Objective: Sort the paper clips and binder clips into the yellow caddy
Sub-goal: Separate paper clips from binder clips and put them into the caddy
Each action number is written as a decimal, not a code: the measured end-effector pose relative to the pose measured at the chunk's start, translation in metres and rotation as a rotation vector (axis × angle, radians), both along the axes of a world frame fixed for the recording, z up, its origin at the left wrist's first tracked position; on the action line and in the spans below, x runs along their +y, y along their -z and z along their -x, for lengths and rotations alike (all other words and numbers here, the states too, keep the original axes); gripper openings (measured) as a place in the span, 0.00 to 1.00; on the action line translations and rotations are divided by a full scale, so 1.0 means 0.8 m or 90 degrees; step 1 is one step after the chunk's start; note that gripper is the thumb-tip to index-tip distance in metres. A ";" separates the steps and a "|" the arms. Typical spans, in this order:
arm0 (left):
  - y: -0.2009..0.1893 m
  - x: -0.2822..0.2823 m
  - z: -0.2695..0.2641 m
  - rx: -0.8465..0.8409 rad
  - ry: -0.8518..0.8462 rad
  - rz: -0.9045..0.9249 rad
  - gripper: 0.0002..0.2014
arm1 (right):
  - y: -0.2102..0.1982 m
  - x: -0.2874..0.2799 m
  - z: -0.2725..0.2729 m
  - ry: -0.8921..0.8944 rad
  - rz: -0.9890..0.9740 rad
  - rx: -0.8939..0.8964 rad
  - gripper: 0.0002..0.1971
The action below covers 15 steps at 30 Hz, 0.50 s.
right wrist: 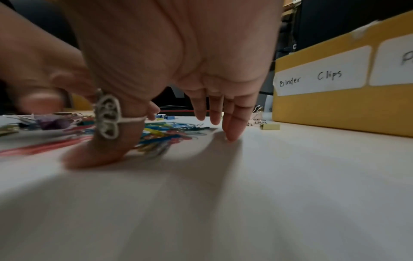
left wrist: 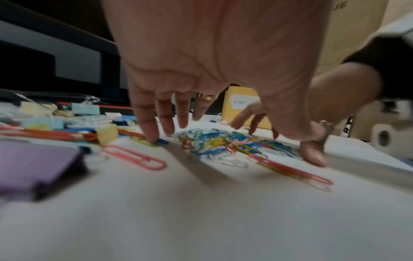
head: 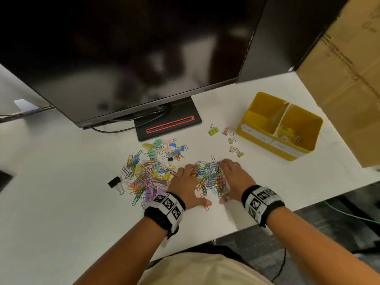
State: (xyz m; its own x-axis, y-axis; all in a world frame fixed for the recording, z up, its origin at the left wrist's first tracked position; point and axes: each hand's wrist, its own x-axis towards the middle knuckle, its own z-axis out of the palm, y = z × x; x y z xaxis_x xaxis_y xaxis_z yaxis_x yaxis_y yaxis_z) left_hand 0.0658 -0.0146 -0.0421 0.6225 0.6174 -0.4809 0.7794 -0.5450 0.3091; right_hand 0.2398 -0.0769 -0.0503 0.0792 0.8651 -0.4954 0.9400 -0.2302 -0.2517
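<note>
A small heap of paper clips [head: 209,177] lies on the white desk [head: 61,192], flanked by the left hand [head: 185,186] and right hand [head: 234,177], fingers extended, tips on the surface, grasping nothing. A larger mixed pile [head: 150,167] lies left; the yellow caddy [head: 279,128] stands right, with binder clips [head: 232,140] near it.

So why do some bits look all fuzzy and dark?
In the left wrist view the purple binder clip close to the camera is out of focus; in the right wrist view the right hand smears and throws a shadow on the table; in the head view the monitor shows dim, blurry reflections.
</note>
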 end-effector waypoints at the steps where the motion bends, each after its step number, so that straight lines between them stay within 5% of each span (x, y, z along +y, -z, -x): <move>1: 0.000 -0.004 -0.004 0.027 0.001 -0.006 0.59 | -0.001 0.010 -0.001 -0.016 0.006 -0.013 0.60; 6: 0.015 0.001 -0.023 0.041 -0.106 -0.006 0.51 | -0.002 0.050 -0.002 -0.088 0.016 -0.001 0.53; 10: 0.012 0.012 -0.043 0.020 -0.151 -0.002 0.38 | 0.008 0.043 0.001 -0.012 -0.017 0.085 0.34; 15: 0.009 0.019 -0.068 -0.003 -0.081 -0.002 0.19 | 0.023 0.022 -0.004 0.039 -0.051 0.040 0.21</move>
